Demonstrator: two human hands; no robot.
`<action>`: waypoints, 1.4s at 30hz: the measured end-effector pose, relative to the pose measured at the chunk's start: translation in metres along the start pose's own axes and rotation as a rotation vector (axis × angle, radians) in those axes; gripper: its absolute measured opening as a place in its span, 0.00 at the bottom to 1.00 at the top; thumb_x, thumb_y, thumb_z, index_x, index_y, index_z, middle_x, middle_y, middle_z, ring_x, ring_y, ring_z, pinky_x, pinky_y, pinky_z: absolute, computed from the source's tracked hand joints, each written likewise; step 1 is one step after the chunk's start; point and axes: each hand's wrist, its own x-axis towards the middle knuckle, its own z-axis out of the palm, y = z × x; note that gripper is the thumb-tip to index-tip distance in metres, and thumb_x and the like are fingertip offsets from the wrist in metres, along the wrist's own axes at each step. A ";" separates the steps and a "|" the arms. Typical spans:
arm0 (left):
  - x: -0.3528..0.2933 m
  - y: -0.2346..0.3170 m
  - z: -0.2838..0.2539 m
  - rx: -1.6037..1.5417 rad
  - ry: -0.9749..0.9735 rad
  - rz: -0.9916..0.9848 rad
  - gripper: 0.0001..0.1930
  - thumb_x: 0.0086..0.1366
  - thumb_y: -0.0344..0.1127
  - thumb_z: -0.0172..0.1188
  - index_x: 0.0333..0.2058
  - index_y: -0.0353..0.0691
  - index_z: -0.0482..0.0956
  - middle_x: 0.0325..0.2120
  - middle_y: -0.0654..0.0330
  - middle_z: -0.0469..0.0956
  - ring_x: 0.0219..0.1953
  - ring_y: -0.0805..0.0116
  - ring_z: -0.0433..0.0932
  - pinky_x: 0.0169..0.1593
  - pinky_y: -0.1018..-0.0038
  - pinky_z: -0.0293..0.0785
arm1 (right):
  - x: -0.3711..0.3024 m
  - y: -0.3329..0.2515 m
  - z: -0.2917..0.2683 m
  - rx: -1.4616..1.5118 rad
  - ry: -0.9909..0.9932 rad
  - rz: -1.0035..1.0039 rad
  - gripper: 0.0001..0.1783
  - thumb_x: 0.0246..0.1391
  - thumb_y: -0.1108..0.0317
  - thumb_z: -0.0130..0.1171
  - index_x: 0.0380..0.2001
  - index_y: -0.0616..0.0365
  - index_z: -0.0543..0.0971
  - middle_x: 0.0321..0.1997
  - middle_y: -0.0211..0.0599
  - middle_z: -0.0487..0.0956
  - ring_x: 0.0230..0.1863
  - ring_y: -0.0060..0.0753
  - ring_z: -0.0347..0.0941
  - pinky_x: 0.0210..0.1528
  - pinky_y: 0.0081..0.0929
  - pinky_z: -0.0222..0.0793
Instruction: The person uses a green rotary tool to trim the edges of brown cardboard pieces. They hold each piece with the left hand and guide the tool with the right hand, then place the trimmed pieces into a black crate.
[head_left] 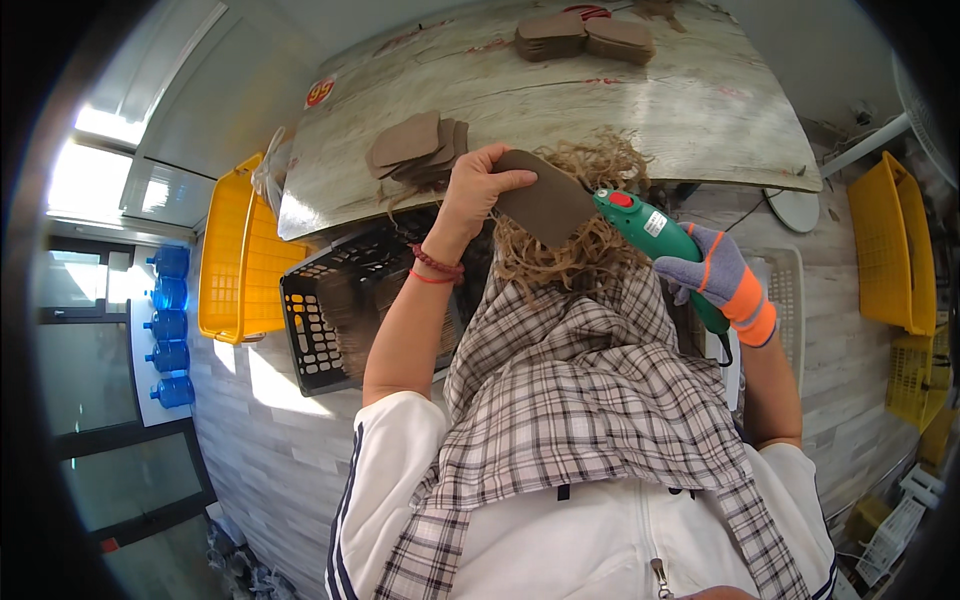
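Observation:
My bare left hand (470, 205) pinches a flat brown pad (548, 208) with rounded corners between thumb and fingers, over my lap. In a grey and orange glove, my right hand (722, 278) is wrapped round a green electric hand cutter (645, 228) with a red switch. The cutter's front end meets the pad's right edge; its tip is too small to make out. Curly brown trimmings (560, 265) heap on my checked apron (560, 390) and up to the table edge. A loose pile of similar pads (418, 148) lies on the table beyond my left hand.
More stacked pads (620, 42) sit at the far side of the wooden table (480, 90). A black crate (305, 345) holding brown pieces stands at my left, beside a yellow basket (245, 285). On the right are a pale basket (792, 300) and another yellow basket (890, 250).

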 end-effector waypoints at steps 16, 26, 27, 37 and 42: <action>-0.013 -0.017 0.017 0.150 -0.201 -0.208 0.10 0.52 0.24 0.65 0.35 0.36 0.79 0.30 0.66 0.80 0.34 0.80 0.75 0.42 0.81 0.70 | 0.023 -0.015 0.027 -0.046 -0.039 -0.009 0.23 0.46 0.61 0.69 0.41 0.64 0.74 0.24 0.29 0.76 0.19 0.15 0.69 0.20 0.16 0.66; -0.017 0.032 -0.153 -0.240 0.509 0.034 0.14 0.59 0.20 0.56 0.45 0.32 0.73 0.40 0.56 0.78 0.39 0.67 0.78 0.47 0.73 0.75 | 0.028 0.017 0.022 0.072 0.090 0.023 0.19 0.51 0.67 0.63 0.43 0.66 0.72 0.23 0.30 0.75 0.17 0.19 0.71 0.19 0.19 0.70; -0.005 0.025 -0.172 -0.150 0.528 0.037 0.15 0.59 0.23 0.58 0.46 0.32 0.72 0.40 0.55 0.78 0.41 0.65 0.78 0.48 0.72 0.74 | 0.028 0.017 0.022 0.080 0.090 0.021 0.19 0.51 0.67 0.63 0.43 0.66 0.72 0.23 0.30 0.75 0.17 0.19 0.71 0.20 0.19 0.70; 0.071 0.024 -0.219 1.599 0.059 -0.006 0.40 0.43 0.46 0.72 0.55 0.40 0.69 0.52 0.48 0.70 0.55 0.49 0.67 0.58 0.64 0.62 | 0.023 0.025 0.020 -0.015 0.196 0.076 0.19 0.51 0.65 0.63 0.41 0.66 0.72 0.25 0.33 0.77 0.17 0.20 0.71 0.19 0.19 0.69; 0.108 0.044 -0.204 1.109 -0.374 -0.527 0.42 0.39 0.43 0.74 0.54 0.37 0.68 0.49 0.51 0.72 0.52 0.55 0.69 0.57 0.66 0.62 | 0.024 0.028 0.022 -0.046 0.215 0.090 0.19 0.50 0.67 0.63 0.41 0.66 0.72 0.25 0.34 0.78 0.17 0.20 0.72 0.19 0.19 0.69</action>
